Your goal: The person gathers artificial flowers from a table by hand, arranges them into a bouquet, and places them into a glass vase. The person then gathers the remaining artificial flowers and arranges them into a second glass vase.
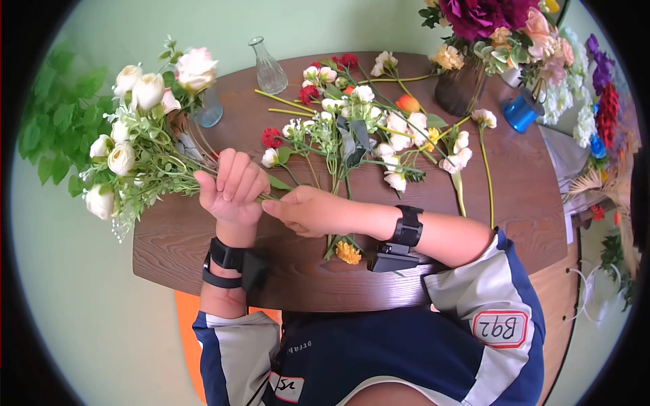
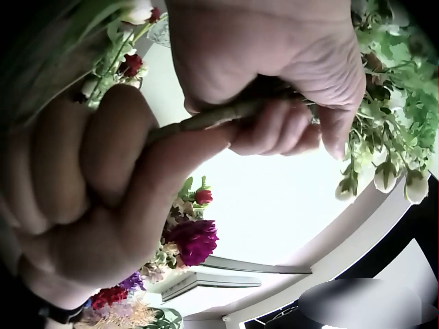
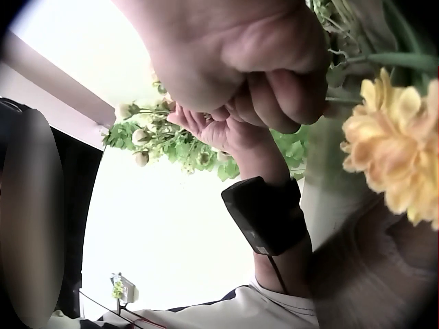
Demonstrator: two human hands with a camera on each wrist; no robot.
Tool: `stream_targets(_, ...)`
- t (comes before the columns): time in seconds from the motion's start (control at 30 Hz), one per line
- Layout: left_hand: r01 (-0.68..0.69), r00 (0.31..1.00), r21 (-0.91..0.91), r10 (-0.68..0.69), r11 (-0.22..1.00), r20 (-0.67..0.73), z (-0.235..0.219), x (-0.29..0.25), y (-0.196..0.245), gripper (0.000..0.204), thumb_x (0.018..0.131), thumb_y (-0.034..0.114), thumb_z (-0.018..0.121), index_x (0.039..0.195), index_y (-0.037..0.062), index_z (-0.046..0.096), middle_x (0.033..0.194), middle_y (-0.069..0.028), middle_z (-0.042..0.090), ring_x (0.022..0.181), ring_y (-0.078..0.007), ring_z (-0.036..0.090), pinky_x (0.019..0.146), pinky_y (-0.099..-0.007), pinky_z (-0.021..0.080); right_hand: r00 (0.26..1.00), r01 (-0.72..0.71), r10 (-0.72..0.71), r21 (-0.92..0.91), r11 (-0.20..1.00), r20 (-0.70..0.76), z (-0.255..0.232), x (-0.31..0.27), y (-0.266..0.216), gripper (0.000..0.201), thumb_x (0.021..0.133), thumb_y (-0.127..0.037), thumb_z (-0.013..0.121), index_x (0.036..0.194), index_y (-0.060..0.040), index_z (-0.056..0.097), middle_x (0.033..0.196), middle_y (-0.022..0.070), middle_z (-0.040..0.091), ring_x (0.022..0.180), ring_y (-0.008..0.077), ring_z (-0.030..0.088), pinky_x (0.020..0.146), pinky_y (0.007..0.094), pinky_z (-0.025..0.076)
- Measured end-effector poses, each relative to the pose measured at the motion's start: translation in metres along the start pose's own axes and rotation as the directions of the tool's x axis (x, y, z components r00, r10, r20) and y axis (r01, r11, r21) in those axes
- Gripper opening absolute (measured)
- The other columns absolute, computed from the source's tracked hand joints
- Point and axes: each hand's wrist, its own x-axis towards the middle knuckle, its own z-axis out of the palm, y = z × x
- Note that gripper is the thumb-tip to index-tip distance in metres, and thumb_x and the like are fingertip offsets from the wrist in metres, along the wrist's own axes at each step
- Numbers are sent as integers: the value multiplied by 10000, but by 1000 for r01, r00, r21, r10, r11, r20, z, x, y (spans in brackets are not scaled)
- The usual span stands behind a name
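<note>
A bunch of white artificial roses (image 1: 122, 159) with fine green foliage extends to the left from my left hand (image 1: 233, 186). The left fingers curl around its stems. Close beside it, my right hand (image 1: 308, 211) grips the lower end of the same stems (image 2: 206, 120), which bridge the two hands in the left wrist view. From the right wrist, the right hand (image 3: 274, 75) shows curled fingers, with the left hand (image 3: 223, 133) and the roses beyond it. Beneath the right forearm lies a yellow flower (image 1: 348, 253) on the table.
Loose flowers, including white blooms (image 1: 399, 132), red ones (image 1: 272, 138) and an orange tulip (image 1: 407, 103), cover the brown table (image 1: 203, 233). A clear glass vase (image 1: 268, 68) stands at the back. To the right are a dark vase (image 1: 460, 88) of flowers and a blue container (image 1: 523, 110).
</note>
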Motion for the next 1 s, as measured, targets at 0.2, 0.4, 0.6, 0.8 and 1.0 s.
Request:
stream_targets(0.2, -58, 997, 312, 69, 948, -25, 2, -2, 11, 315, 884, 228, 510, 632, 119, 355, 530, 45, 340, 388, -42, 273, 378, -201, 196, 979, 40, 50, 428, 903, -198, -8, 1, 7, 459, 923, -425, 402, 617, -95, 493, 507, -13, 404, 390, 81, 336, 375, 211, 252)
stream_targets(0.4, 27, 993, 420, 24, 907, -116, 7, -4, -21, 262, 847, 147, 507, 641, 108, 351, 500, 43, 316, 374, -50, 234, 374, -213, 182, 949, 217, 34, 726, 653, -314, -3, 13, 14, 322, 933, -315, 398, 804, -54, 534, 734, 54, 552, 634, 140, 515, 561, 252, 420)
stream_targets(0.6, 131, 971, 421, -30, 897, -238, 8, -4, -20, 375, 921, 220, 381, 569, 120, 297, 461, 39, 257, 362, -65, 168, 365, -234, 143, 955, 156, 66, 678, 718, -289, -3, 15, 24, 335, 918, -342, 414, 735, -83, 522, 680, 47, 538, 597, 149, 510, 553, 257, 411)
stream_targets(0.8, 70, 964, 391, 39, 918, -263, 9, 4, 19, 496, 963, 367, 273, 529, 127, 281, 463, 32, 228, 371, -89, 142, 383, -247, 149, 969, 33, -89, -237, 971, -229, -8, -9, -21, 265, 889, -299, 498, 852, -45, 565, 764, 38, 565, 738, 148, 565, 620, 257, 435)
stream_targets(1.0, 71, 893, 479, 158, 875, -421, -19, 3, 62, 505, 961, 383, 290, 522, 135, 267, 463, 36, 211, 375, -79, 137, 374, -237, 136, 972, -71, -233, -963, -261, -8, -59, -44, -32, 597, 522, -222, 778, 1082, -139, 590, 1118, 72, 474, 1092, 228, 414, 866, 336, 362)
